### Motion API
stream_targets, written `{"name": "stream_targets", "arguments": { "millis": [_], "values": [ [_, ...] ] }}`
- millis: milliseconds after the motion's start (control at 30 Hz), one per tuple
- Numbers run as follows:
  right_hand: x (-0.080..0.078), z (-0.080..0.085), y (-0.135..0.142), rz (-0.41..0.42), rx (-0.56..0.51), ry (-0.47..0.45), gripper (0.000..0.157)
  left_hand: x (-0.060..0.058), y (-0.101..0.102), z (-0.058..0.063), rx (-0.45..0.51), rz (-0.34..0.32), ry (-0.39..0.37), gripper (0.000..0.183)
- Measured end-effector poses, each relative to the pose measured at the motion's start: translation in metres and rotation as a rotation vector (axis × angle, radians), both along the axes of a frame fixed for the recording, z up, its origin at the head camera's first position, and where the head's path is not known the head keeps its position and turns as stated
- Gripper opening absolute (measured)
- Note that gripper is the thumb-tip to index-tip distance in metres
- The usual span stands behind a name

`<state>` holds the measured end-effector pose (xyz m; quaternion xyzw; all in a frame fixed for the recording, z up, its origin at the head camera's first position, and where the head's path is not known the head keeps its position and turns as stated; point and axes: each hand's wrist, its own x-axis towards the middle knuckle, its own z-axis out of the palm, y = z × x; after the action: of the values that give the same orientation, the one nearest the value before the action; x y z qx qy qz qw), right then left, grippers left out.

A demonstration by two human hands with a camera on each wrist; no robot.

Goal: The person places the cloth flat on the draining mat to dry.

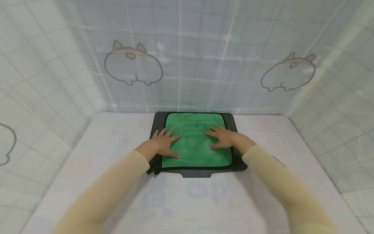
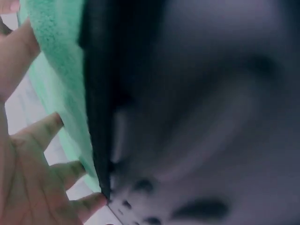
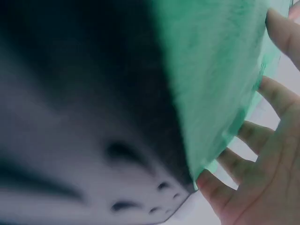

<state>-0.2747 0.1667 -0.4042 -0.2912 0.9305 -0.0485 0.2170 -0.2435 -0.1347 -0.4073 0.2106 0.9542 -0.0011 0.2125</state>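
Observation:
A green plush cloth (image 1: 193,143) with a black border lies flat on a dark grey board (image 1: 196,174), which has a tab along its near edge. My left hand (image 1: 162,143) rests on the cloth's left side, fingers spread. On the opposite side my right hand (image 1: 226,138) touches the cloth, its fingers also spread apart. Both wrist views show straight fingers with their tips against the green pile, and neither hand grips anything. Small dark holes or recesses appear in the board's blurred surface (image 3: 93,154) in the right wrist view.
The board stands on a pale table (image 1: 117,162) with faint prints, close to its far edge. Behind hangs a translucent curtain (image 1: 198,81) with cartoon animal outlines. White tiled sheets (image 1: 35,97) flank the table on both sides.

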Motion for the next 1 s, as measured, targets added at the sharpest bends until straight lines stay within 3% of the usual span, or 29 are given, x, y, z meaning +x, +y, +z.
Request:
{"name": "stream_targets", "arguments": {
  "millis": [233,500,1000],
  "values": [
    [0.01,-0.004,0.017,-0.053,-0.081,0.028,0.079,0.012,-0.015,-0.004,0.027,-0.017,0.082,0.094],
    [0.033,-0.009,0.029,-0.027,-0.083,0.037,0.09,0.036,-0.029,-0.013,0.067,-0.004,0.118,0.099],
    [0.057,-0.011,0.061,-0.014,-0.179,0.051,0.097,0.044,-0.055,-0.019,0.154,-0.012,0.131,0.101]
  ]
}}
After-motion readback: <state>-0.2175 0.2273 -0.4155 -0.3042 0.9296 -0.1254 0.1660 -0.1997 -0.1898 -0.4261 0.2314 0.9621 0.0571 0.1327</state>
